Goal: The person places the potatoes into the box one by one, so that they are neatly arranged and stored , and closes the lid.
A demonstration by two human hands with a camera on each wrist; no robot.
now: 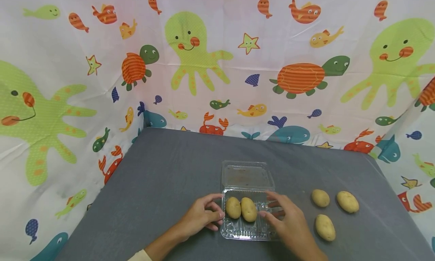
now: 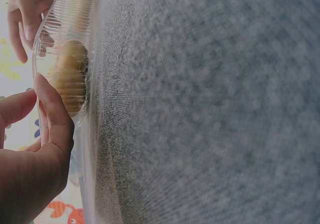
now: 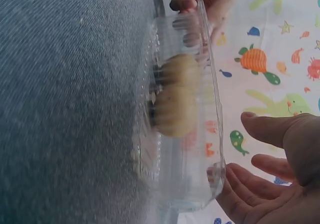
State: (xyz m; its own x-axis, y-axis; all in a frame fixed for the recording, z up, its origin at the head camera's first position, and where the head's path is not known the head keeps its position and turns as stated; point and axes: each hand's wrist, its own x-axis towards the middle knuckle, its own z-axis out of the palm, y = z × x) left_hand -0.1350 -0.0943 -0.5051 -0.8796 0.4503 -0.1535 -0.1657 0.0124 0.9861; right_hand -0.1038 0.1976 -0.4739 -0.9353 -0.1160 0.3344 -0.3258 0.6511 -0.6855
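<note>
A clear plastic clamshell container (image 1: 251,236) lies on the table with its lid (image 1: 247,175) folded back on the far side. Two potatoes (image 1: 233,207) (image 3: 175,111) sit side by side in the left part of its base. My left hand (image 1: 203,212) is at the base's left side, loosely bent, with its fingertips touching the rim; the left wrist view shows its thumb and a finger (image 2: 52,106) close to that rim. Over the base's right side is my right hand (image 1: 289,221), its fingers spread and holding nothing. Some right fingertips (image 3: 220,174) meet the rim.
Three loose potatoes lie on the table right of the container: one nearer the container (image 1: 320,198), one farther right (image 1: 347,202) and one closer to me (image 1: 325,227). A grey cloth covers the table (image 1: 170,166). A sea-animal-print curtain (image 1: 238,102) encloses the back and sides.
</note>
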